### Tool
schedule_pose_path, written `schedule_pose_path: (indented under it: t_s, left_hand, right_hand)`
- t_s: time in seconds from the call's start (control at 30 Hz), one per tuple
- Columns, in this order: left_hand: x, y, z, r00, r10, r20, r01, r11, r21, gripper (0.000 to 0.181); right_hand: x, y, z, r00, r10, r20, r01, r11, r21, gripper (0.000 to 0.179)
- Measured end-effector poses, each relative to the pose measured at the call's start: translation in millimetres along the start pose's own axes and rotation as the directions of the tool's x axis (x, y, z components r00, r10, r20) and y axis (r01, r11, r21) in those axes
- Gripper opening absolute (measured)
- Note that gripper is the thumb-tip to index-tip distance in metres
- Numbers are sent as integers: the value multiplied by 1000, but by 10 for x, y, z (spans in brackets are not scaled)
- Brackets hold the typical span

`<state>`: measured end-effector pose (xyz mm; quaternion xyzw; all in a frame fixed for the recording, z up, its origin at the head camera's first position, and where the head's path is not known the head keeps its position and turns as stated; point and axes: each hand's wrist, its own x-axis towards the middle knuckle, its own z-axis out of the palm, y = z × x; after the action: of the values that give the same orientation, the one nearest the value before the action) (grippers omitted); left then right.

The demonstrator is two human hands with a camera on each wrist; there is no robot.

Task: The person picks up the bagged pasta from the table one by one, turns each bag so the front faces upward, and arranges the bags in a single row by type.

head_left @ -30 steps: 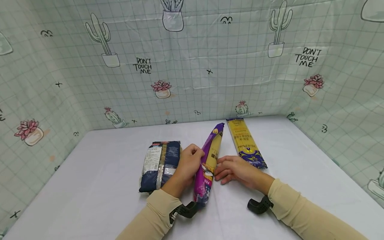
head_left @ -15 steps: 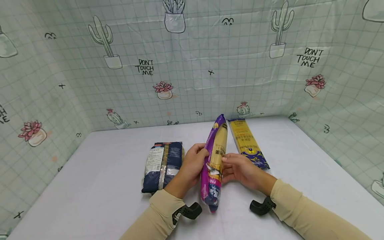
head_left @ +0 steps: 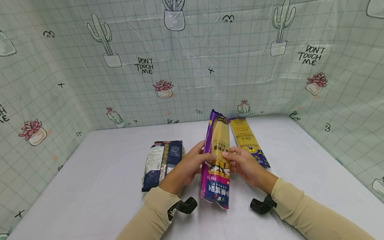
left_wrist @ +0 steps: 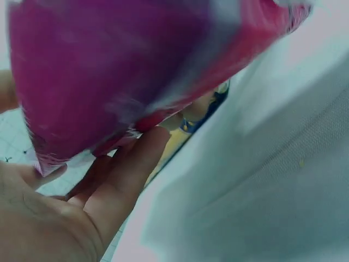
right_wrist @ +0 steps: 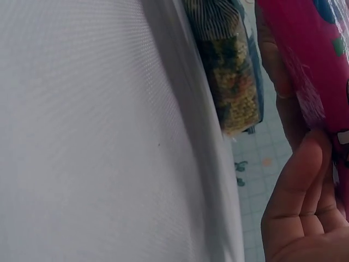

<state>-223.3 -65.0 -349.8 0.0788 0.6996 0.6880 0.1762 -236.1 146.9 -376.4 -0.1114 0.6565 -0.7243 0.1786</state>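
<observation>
Between both hands is a purple and yellow packet of spaghetti (head_left: 218,133), its printed front turned up to the head camera and its lettering upside down. My left hand (head_left: 186,166) grips the left edge, thumb across the front and fingers behind. On the right edge my right hand (head_left: 247,166) pinches the packet with its thumb on the front. In the left wrist view, the fingers (left_wrist: 131,174) lie beneath the packet's magenta side (left_wrist: 109,65). The right wrist view has the right hand (right_wrist: 305,213) against the pink lower part (right_wrist: 311,60).
A navy pasta bag (head_left: 162,165) with a white label lies left of the packet, partly behind the left forearm. At the right back lies a yellow and blue spaghetti packet (head_left: 244,136). The white table (head_left: 105,186) meets a grid-patterned cloth (head_left: 192,60) behind and at the sides.
The packet has come up off the table and rolled from its edge to show its full front. The right hand has moved from beside it to hold its right edge.
</observation>
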Motion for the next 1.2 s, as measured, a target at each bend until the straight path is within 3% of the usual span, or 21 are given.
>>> schedule_pose_path:
  t_s: [0.17, 0.3, 0.63, 0.9, 1.0, 1.2]
  left_hand:
    - [1, -2, -3, 1000, 3, 28, -4, 999, 36, 68]
    - [8, -32, 18, 1000, 13, 29, -14, 999, 42, 62]
    - [29, -87, 61, 999, 41, -20, -40, 998, 50, 56]
    - [50, -84, 48, 995, 36, -88, -38, 999, -23, 56]
    - [53, -77, 28, 990, 26, -137, -33, 998, -50, 54]
    - [61, -65, -4, 977, 0, -213, -20, 996, -91, 52]
  right_hand:
    - [4, -29, 7, 996, -44, -84, 35, 995, -97, 38]
    - [3, -42, 4, 993, -76, -94, 64, 990, -129, 38]
    - [-13, -48, -1, 987, -142, -73, 131, 981, -141, 36]
    - [-15, -54, 2, 987, -135, -92, 117, 976, -183, 42]
    - [-19, -56, -11, 991, -117, -62, 102, 975, -199, 48]
    - [-10, -16, -30, 996, -6, 88, 20, 987, -158, 70]
